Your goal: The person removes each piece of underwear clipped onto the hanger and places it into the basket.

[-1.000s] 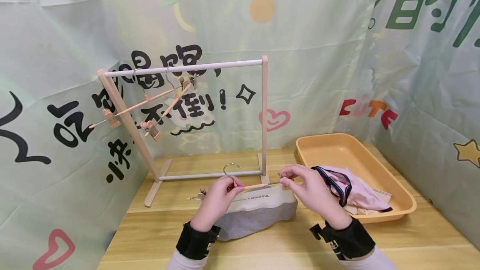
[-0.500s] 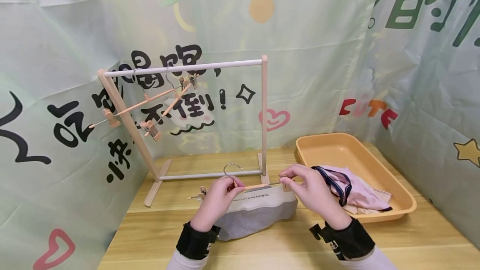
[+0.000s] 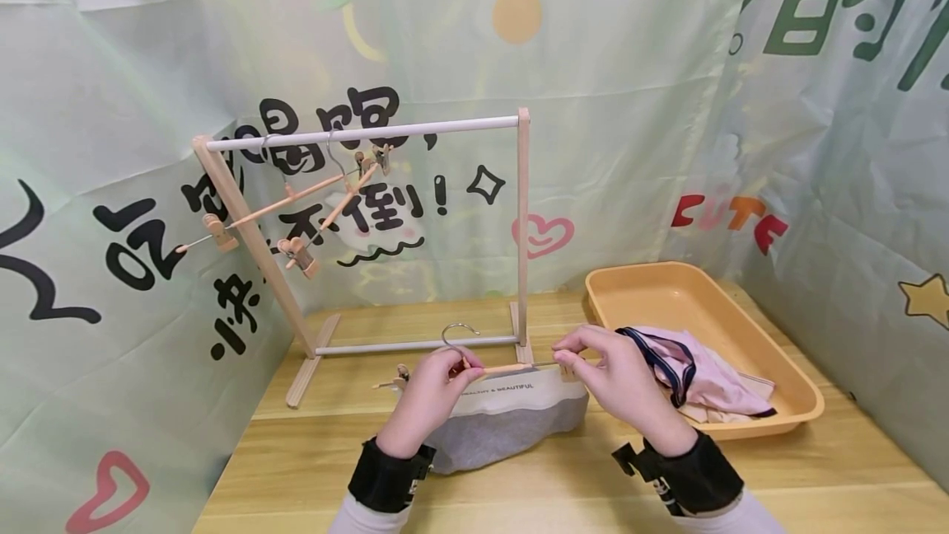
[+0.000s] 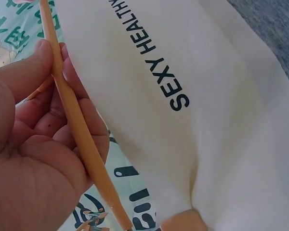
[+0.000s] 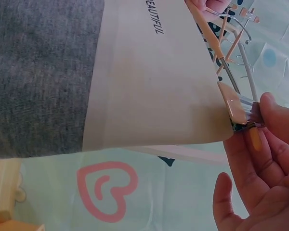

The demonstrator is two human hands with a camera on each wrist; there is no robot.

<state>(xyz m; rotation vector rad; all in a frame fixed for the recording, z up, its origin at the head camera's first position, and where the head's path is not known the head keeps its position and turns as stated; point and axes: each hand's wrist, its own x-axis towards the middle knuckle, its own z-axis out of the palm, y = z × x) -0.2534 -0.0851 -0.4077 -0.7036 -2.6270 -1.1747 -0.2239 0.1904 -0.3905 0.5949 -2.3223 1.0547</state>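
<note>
In the head view my left hand [image 3: 436, 386] grips the wooden bar of a clip hanger [image 4: 79, 122] near its metal hook [image 3: 452, 334]. A grey garment [image 3: 504, 433] with a wide cream, lettered waistband [image 5: 154, 91] hangs below the bar. At the bar's right end my right hand [image 3: 615, 369] pinches a wooden clip [image 5: 232, 105], which sits over the waistband's corner in the right wrist view. Another clip [image 4: 185, 221] is on the waistband's other side, where the cloth bunches up. Its grip on the cloth is partly out of frame.
Behind the hands stands a wooden rack [image 3: 523, 229] with a white rail [image 3: 445, 128]. Two clip hangers [image 3: 326, 217] hang at its left. An orange tray [image 3: 645, 278] on the right holds pink clothing [image 3: 722, 381] with dark trim. Printed curtains surround the wooden table [image 3: 296, 468].
The clip in my right hand has tipped down over the waistband's corner since a second ago, and the right fingers have shifted slightly. The left hand and hanger stay nearly still.
</note>
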